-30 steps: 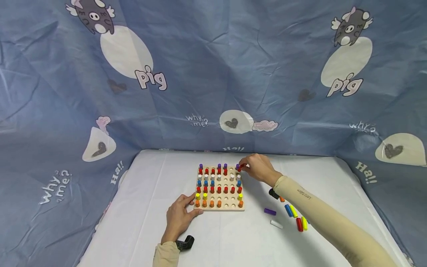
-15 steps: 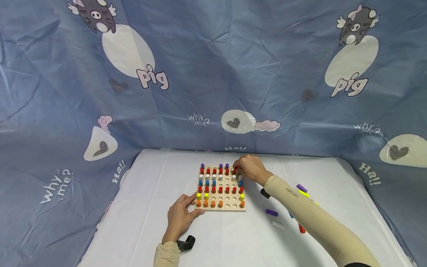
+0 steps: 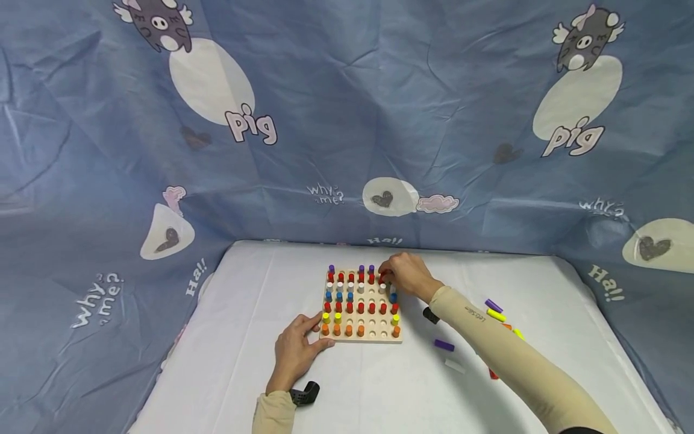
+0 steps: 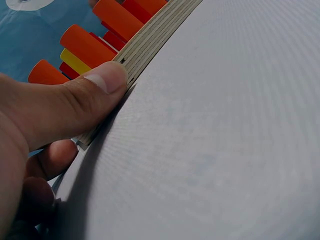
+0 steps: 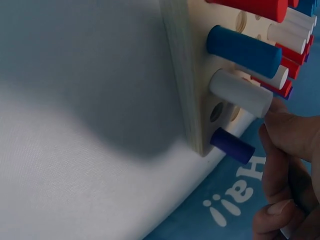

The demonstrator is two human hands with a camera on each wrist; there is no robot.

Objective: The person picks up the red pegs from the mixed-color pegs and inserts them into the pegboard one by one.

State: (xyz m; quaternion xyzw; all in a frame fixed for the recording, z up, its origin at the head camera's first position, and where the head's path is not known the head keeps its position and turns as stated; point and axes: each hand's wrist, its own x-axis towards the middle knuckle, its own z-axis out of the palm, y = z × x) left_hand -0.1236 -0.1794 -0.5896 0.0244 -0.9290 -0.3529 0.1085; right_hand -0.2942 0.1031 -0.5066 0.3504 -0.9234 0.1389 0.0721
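Observation:
A wooden pegboard [image 3: 360, 339] lies on the table, with rows of orange, yellow, red, blue, white and purple pegs upright in it. My left hand [image 3: 295, 346] grips its front left corner. In the left wrist view, the thumb [image 4: 107, 80] presses on the layered front edge beside the orange pegs [image 4: 85, 42]. At the back right of the board, my right hand [image 3: 409, 274] pinches a red peg [image 3: 382, 278] over the red row. In the right wrist view, the fingertips sit behind a white peg [image 5: 242, 92], near a purple corner peg [image 5: 232, 145], and hide the held peg.
Right of the board lie loose pegs: purple [image 3: 444, 345], white [image 3: 455, 366], yellow [image 3: 496, 314] and red [image 3: 493, 374], among others. My right forearm [image 3: 504, 343] crosses above and hides part of them. A patterned blue cloth [image 3: 347, 120] stands behind the white table [image 3: 390, 398].
My right hand has moved slightly left with the red peg, from the board's right edge to a spot one column inward. My left hand keeps its hold on the corner.

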